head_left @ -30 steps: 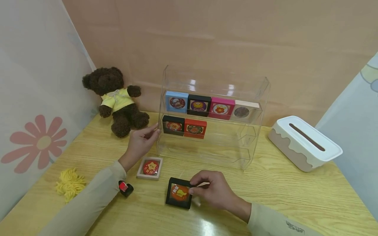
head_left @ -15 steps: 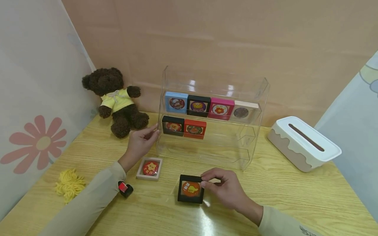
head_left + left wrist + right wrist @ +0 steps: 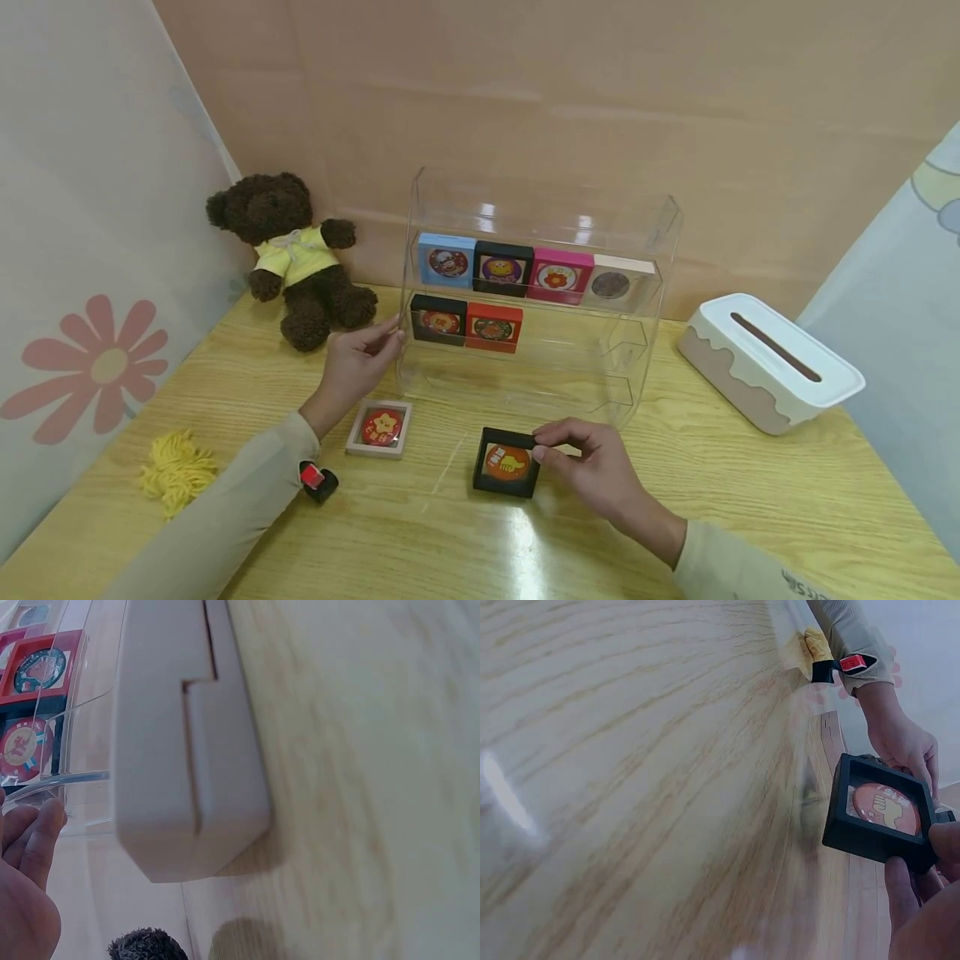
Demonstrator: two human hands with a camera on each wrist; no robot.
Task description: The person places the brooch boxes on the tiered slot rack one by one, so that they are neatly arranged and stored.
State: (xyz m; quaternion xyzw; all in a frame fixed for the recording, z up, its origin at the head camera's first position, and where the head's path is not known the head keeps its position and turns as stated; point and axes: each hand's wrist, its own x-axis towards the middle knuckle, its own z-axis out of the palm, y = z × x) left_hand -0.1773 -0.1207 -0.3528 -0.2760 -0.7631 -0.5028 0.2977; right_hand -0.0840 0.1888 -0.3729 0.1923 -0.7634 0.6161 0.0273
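Observation:
My right hand [image 3: 600, 475] pinches the right edge of a black display frame [image 3: 507, 463] between thumb and fingers. The frame holds an orange-red badge with a yellow thumbs-up. In the right wrist view the frame [image 3: 881, 810] is tilted and off the table. A clear acrylic rack [image 3: 540, 221] stands behind it. With thumb and fingers, my left hand [image 3: 351, 371] grips the rack's left side edge. A pale pink frame [image 3: 378, 428] with a red star badge lies flat below that hand; this frame [image 3: 180, 750] looms large in the left wrist view.
Blue, black, magenta and pale frames fill the rack's middle shelf [image 3: 558, 277]; a black frame [image 3: 438, 320] and a red frame [image 3: 493, 328] sit lower left. A teddy bear [image 3: 292, 258] and yellow yarn [image 3: 177, 473] are left, a tissue box [image 3: 772, 362] right.
My right hand has carried the black frame rightward and toward the rack, changing its tilt. My left hand has stayed on the rack's side.

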